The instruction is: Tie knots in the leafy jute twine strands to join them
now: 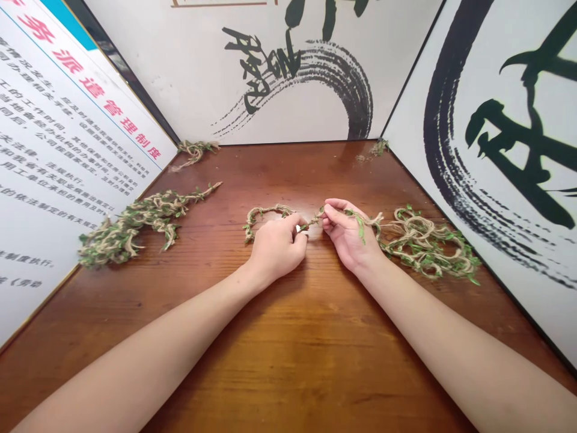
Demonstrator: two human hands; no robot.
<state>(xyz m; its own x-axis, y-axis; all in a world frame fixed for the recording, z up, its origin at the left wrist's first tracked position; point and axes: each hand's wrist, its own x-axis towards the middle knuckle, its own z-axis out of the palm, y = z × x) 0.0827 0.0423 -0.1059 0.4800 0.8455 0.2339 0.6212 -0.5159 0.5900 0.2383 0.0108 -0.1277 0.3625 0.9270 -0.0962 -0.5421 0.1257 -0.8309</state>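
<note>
Your left hand (277, 248) and right hand (348, 234) each pinch a leafy jute-twine garland (265, 211) at mid-frame; its long axis runs side to side over the wooden tabletop (288, 361); its coiled end (424, 246) lies just beyond your right hand, nearer that hand.

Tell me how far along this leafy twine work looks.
Looks done: a coiled leafy jute bundle lies on the right and a longer jute strand on the left. In hand: the left hand and right hand pinch a leafy strand between them. Remaining: a small tuft and another sit in the far corners; how much remains can't be told.
</note>
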